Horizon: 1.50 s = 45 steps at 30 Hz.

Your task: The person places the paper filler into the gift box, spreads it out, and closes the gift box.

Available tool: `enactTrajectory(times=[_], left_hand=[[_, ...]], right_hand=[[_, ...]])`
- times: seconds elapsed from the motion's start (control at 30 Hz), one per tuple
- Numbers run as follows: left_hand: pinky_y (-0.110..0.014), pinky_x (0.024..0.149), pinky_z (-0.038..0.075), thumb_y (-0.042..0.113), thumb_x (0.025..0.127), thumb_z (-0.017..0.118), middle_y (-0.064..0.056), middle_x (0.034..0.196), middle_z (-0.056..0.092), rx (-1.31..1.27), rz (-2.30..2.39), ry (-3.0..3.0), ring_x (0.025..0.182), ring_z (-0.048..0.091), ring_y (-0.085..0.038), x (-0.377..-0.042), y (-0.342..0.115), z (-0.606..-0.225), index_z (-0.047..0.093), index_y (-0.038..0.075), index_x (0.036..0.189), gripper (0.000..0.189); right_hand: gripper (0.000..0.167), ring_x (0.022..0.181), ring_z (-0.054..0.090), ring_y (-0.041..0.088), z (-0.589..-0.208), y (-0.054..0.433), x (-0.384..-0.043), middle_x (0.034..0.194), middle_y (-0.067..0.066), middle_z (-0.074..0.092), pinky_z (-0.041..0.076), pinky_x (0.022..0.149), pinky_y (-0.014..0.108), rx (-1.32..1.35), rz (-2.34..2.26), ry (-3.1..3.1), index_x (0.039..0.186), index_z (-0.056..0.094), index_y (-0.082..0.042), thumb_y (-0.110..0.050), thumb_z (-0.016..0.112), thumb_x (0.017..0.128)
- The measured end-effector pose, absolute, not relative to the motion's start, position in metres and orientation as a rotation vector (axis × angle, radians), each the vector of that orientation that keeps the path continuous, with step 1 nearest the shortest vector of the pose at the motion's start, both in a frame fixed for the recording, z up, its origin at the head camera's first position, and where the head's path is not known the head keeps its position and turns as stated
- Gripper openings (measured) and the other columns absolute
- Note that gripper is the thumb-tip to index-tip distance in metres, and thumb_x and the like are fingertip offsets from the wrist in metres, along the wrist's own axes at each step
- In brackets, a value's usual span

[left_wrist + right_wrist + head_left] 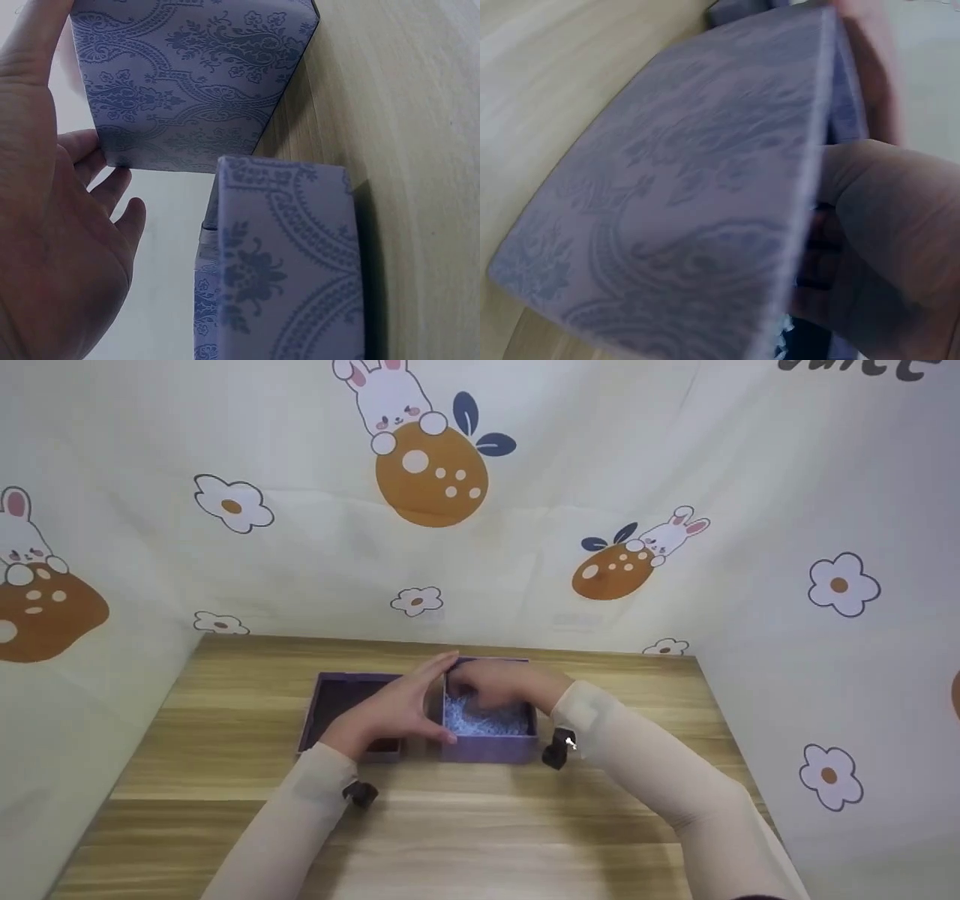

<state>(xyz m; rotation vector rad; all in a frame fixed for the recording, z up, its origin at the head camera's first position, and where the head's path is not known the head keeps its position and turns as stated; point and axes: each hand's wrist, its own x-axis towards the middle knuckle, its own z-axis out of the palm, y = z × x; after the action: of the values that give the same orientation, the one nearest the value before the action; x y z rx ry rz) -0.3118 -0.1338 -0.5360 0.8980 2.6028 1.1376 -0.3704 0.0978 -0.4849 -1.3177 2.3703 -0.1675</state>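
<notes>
Box [489,749]: patterned, purple, open-topped, on the bench [480,840], at 6 o'clock in the head view.
Shredded paper [487,724]: inside it.
Left hand [397,709]: spread, touching the box at 9 o'clock.
Right hand [501,682]: reaching inside from 2 o'clock; cannot tell whether it pinches anything.
Second box [336,701]: dark-lined, at 9 o'clock, near.

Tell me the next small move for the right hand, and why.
Probably spread the pale shredded filler with the right hand: it reaches into the far side of the purple patterned rectangular box, filler shows on the near side, and the left hand spans the box's left side, which should steady it. Whether the right hand holds anything is hidden.
</notes>
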Motion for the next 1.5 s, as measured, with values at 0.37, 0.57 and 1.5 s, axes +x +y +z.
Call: enactTrajectory(times=[0.37,0.57,1.5], left_hand=[[-0.057,0.134,0.022,0.064,0.070,0.100,0.000,0.185,0.015,0.889,1.146,2.602,0.168,0.020,-0.031,-0.311,-0.132,-0.534,0.019,0.024,0.179,0.142],[-0.057,0.134,0.022,0.065,0.069,0.099,0.006,0.185,0.012,0.863,1.133,2.600,0.168,0.019,-0.030,-0.312,-0.132,-0.536,0.019,0.025,0.179,0.142],[-0.070,0.128,0.030,0.056,0.081,0.096,-0.006,0.182,0.026,0.802,1.279,2.829,0.164,0.028,-0.039,-0.256,-0.203,-0.515,0.030,0.022,0.176,0.122]], right_hand=[[0.032,0.108,0.064,0.019,-0.506,0.105,-0.370,0.118,0.005,0.069,0.057,0.102,0.037,-1.266,-0.264,2.151,0.128,0.067,-0.005,-0.013,0.074,0.098],[0.034,0.112,0.065,0.019,-0.502,0.112,-0.365,0.121,0.005,0.071,0.056,0.104,0.037,-1.299,-0.332,2.177,0.131,0.069,-0.005,-0.012,0.075,0.098],[0.046,0.126,0.067,0.032,-0.470,0.106,-0.276,0.136,0.014,0.066,0.056,0.111,0.044,-1.118,-1.296,2.479,0.140,0.064,-0.005,-0.023,0.082,0.102]])
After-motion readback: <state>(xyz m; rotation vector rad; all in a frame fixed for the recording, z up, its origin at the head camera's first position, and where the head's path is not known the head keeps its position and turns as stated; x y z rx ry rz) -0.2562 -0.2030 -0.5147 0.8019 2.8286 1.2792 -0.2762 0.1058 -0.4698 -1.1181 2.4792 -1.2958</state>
